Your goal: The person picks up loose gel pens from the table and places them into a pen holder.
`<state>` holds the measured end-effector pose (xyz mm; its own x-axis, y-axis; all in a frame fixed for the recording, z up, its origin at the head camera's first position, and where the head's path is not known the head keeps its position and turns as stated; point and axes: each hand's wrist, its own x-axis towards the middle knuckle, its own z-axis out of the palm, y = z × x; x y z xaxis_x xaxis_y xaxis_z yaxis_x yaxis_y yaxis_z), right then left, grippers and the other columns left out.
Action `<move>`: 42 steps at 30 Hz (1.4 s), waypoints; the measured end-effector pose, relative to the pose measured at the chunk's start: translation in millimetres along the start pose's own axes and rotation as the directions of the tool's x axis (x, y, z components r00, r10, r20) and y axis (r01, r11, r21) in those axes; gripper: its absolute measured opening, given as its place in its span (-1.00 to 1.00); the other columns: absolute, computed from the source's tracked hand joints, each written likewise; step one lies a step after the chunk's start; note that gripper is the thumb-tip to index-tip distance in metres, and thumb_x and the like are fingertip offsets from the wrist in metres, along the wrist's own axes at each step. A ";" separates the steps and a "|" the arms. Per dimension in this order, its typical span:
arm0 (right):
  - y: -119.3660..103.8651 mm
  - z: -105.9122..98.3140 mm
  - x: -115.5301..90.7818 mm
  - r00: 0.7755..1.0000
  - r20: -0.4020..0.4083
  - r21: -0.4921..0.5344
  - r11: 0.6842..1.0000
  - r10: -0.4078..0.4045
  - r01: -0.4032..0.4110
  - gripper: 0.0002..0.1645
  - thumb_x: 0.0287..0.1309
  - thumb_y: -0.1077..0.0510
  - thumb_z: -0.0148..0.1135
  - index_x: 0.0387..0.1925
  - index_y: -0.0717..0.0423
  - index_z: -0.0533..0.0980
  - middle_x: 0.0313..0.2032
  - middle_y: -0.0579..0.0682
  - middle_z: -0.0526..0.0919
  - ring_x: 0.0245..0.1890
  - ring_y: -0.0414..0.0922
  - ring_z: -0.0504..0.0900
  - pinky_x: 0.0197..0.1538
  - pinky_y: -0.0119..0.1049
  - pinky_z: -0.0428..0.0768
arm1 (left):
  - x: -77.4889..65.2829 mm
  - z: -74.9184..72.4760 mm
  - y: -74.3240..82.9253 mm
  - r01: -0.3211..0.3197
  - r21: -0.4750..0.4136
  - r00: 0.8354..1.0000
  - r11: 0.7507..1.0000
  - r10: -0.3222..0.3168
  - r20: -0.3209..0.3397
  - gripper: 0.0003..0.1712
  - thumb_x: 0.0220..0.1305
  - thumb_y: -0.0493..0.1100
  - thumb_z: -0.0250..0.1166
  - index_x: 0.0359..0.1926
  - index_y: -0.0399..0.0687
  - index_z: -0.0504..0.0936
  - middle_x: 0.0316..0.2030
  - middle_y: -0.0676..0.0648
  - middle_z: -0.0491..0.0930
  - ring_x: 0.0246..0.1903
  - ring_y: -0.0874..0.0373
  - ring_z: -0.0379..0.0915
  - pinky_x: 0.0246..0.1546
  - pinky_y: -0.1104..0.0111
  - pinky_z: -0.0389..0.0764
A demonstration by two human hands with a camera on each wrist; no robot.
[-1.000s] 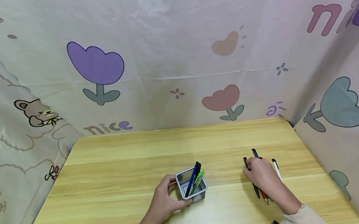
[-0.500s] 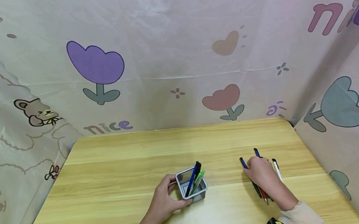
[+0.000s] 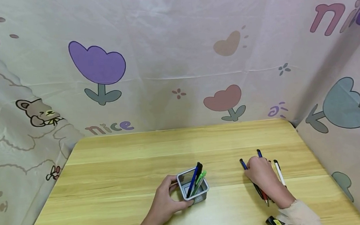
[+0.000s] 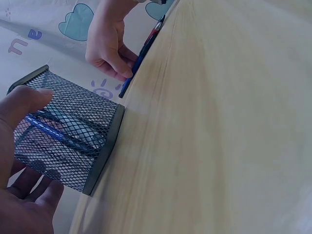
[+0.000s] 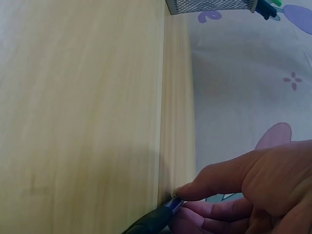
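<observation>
My left hand point(image 3: 166, 197) grips a square silver mesh pen holder point(image 3: 199, 198) from its left side, thumb along the near wall. Inside lean a blue pen point(image 3: 193, 182), a black one and a light green one point(image 3: 202, 178). In the left wrist view the holder's mesh point(image 4: 100, 122) shows between thumb and fingers. Over on the right, my right hand point(image 3: 262, 175) pinches a blue-and-black pen point(image 3: 243, 164) low at the tabletop. The right wrist view shows thumb and fingers on this pen's dark end point(image 5: 151, 222). The hand partly covers several pens.
Around the right hand lie a white pen with a black cap point(image 3: 279, 171), a red pen point(image 3: 265, 198) and another blue pen point(image 3: 259, 153). A black device with a yellow label point(image 3: 274, 223) sits at the right sleeve. A patterned cloth point(image 3: 162, 57) rises behind the wooden table point(image 3: 123, 167).
The pinched pen's far end has shifted slightly left. My right hand and sleeve have moved a little left. The left hand and pen holder stay in place.
</observation>
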<state>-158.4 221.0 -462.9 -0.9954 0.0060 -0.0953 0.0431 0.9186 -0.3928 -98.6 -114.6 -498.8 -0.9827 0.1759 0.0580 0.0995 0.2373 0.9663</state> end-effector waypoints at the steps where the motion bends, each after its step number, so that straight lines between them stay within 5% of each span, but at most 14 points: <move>1: 0.0 0.4 0.6 1.000 0.000 0.002 1.000 0.003 -0.003 -0.36 0.08 0.36 0.27 -0.83 -0.11 0.09 -0.76 -0.23 -0.03 -0.69 -0.25 0.02 -0.53 -0.43 0.11 | 0.1 0.2 0.0 0.000 -0.002 1.000 1.000 0.000 0.001 -0.14 -0.23 -0.18 0.75 0.15 -0.17 0.55 0.17 -0.18 0.59 0.23 -0.10 0.58 0.42 0.22 0.57; 11: -0.2 -0.8 0.8 1.000 0.005 0.018 1.000 0.005 -0.005 -0.38 0.04 0.36 0.25 -0.82 -0.10 0.09 -0.75 -0.22 -0.03 -0.68 -0.25 -0.02 -0.55 -0.47 0.03 | 2.2 1.5 0.3 -0.017 0.015 1.000 1.000 0.017 0.018 -0.14 -0.20 -0.16 0.74 0.16 -0.17 0.54 0.18 -0.19 0.59 0.23 -0.11 0.58 0.42 0.16 0.57; 15: -2.0 -8.6 -2.4 0.999 -0.028 0.015 0.999 -0.029 0.030 -0.61 0.06 0.32 0.35 -0.74 0.06 0.41 -0.74 -0.16 0.32 -0.67 -0.22 0.24 -0.59 -0.42 0.26 | 2.8 1.0 1.3 -0.019 0.016 1.000 1.000 0.019 0.019 -0.15 -0.20 -0.16 0.74 0.16 -0.17 0.53 0.17 -0.19 0.59 0.23 -0.11 0.58 0.41 0.17 0.57; 19: -5.6 -16.9 -5.5 0.995 -0.070 0.018 0.997 -0.076 0.078 -0.92 0.08 0.25 0.46 -0.41 0.18 0.68 -0.49 -0.02 0.73 -0.54 -0.18 0.59 -0.52 -0.31 0.59 | 2.4 1.0 1.6 -0.011 0.010 1.000 1.000 0.011 0.015 -0.15 -0.21 -0.18 0.74 0.15 -0.17 0.54 0.17 -0.18 0.59 0.23 -0.11 0.57 0.42 0.18 0.57; 30: -23.8 -38.1 -18.1 0.995 -0.040 0.251 0.963 -0.090 0.097 -0.88 0.13 0.21 0.40 -0.26 0.11 0.70 -0.38 -0.09 0.77 -0.39 -0.23 0.64 -0.34 -0.40 0.62 | 2.8 1.4 0.3 -0.012 0.015 1.000 1.000 0.012 0.010 -0.14 -0.23 -0.18 0.75 0.15 -0.17 0.54 0.17 -0.19 0.59 0.23 -0.12 0.58 0.41 0.19 0.57; 35: -34.8 -49.1 -26.1 0.997 0.012 0.439 0.896 -0.070 0.057 -0.80 0.15 0.17 0.45 -0.19 0.14 0.68 -0.30 -0.04 0.78 -0.30 -0.22 0.72 -0.25 -0.44 0.72 | 3.3 1.5 0.6 -0.013 0.019 1.000 1.000 0.013 0.008 -0.14 -0.23 -0.18 0.75 0.15 -0.18 0.54 0.17 -0.19 0.59 0.23 -0.12 0.58 0.42 0.17 0.56; 42: -46.1 -56.0 -32.5 0.992 0.050 0.740 0.671 -0.115 0.041 -0.67 0.18 0.28 0.42 -0.08 0.41 0.57 -0.27 0.12 0.70 -0.34 -0.13 0.77 -0.15 -0.34 0.84 | 1.0 0.8 0.0 -0.001 0.001 1.000 1.000 0.001 -0.004 -0.14 -0.25 -0.21 0.75 0.14 -0.18 0.55 0.17 -0.19 0.60 0.23 -0.11 0.58 0.40 0.22 0.58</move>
<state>-132.7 200.6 -390.4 -0.9883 -0.1194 -0.0951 0.0517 0.3240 -0.9446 -99.4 -113.6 -498.9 -0.9833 0.1719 0.0601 0.1007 0.2381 0.9660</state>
